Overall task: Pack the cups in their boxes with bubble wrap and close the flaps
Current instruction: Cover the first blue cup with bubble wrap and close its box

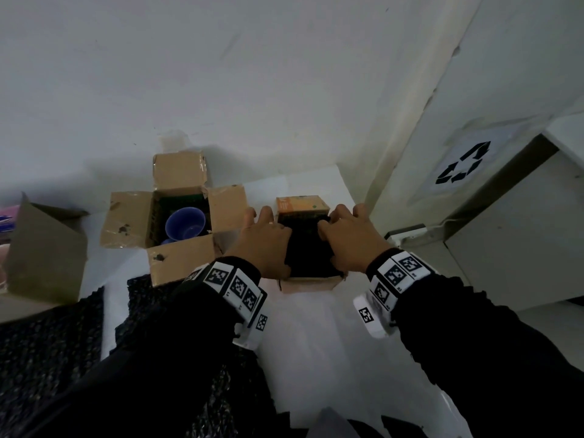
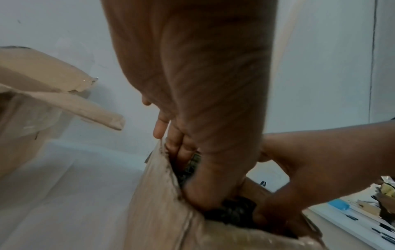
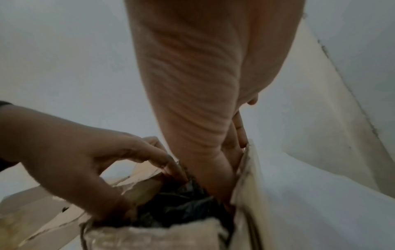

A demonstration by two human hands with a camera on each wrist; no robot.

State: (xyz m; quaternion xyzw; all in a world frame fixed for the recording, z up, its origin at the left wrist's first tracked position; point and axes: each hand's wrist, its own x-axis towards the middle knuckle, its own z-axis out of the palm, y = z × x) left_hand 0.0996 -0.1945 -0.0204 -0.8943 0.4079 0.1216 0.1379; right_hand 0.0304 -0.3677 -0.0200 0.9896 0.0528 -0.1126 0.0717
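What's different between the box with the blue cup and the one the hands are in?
The left box shows a bare blue cup; the right box is filled with black bubble wrap. Nobody touches the left box; left hand and right hand press into the right box. The left box's flaps are plain brown; the right box's far one is orange. Both are cardboard.

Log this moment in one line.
left hand: pressing bubble wrap | right hand: same | small box: open | other box: holds blue cup

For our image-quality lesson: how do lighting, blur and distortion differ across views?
Head view: dim, edges stretched by the wide lens, black bubble wrap a featureless patch; left wrist view: box wall blurred; right wrist view: equally soft, grainy.
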